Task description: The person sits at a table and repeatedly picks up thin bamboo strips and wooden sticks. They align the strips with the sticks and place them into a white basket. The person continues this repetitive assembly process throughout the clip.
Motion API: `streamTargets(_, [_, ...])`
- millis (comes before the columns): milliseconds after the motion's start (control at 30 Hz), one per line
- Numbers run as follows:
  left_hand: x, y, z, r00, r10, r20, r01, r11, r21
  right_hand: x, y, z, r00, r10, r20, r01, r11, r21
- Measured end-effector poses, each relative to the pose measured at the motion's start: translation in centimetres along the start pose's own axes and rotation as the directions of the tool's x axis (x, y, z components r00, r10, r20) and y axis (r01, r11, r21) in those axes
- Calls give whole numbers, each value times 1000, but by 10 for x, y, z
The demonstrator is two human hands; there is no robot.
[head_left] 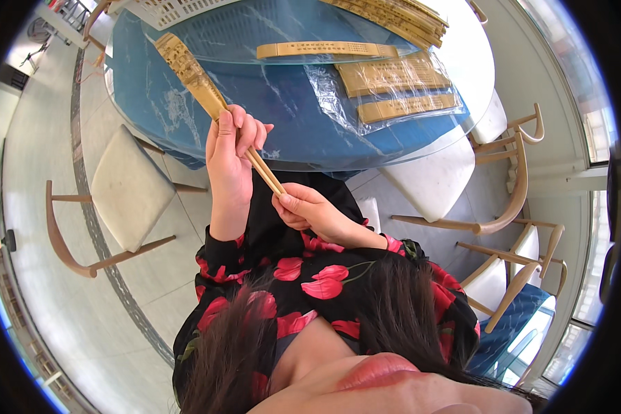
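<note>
My left hand (233,152) is closed around the middle of a long, slim bundle slanting up to the left. Its upper part is a gold-brown paper sleeve (186,69) with dark printed patterns. From below my left fingers a pair of chopsticks (265,171) runs down to my right hand (309,212). That hand pinches their lower ends between thumb and curled fingers. My left grip hides where the sleeve meets the sticks. Past my hands, a single gold-brown sleeve (324,50) lies across the table.
A blue marbled table (159,103) with a glass top carries a clear plastic bag (331,90) of stacked sleeves, a pile of long gold-brown packets (400,21) and a white slotted basket (172,8). Chairs with pale seats (127,186) stand left and right (435,172).
</note>
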State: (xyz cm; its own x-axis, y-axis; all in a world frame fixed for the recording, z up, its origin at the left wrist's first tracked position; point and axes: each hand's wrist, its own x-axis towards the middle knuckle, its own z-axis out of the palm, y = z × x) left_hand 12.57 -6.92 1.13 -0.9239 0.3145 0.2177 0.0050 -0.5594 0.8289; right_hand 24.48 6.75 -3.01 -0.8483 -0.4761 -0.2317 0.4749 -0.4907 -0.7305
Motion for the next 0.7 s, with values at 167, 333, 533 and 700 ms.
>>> streamTargets(167, [-43, -33, 15, 970, -237, 46, 239, 971, -33, 10, 0, 3, 978, -139, -152, 150, 987, 62])
streamTargets(333, [-16, -2, 1, 978, -166, 128, 167, 986, 2, 8, -7, 4, 975, -153, -161, 148, 988, -42])
streamTargets(533, [12, 7, -15, 987, -117, 111, 155, 871, -465, 3, -12, 14, 992, -119, -31, 108, 962, -250])
streamTargets(700, [16, 15, -19, 994, -68, -80, 26, 897, -441, -8, -8, 0, 983, -181, -9, 151, 848, -508])
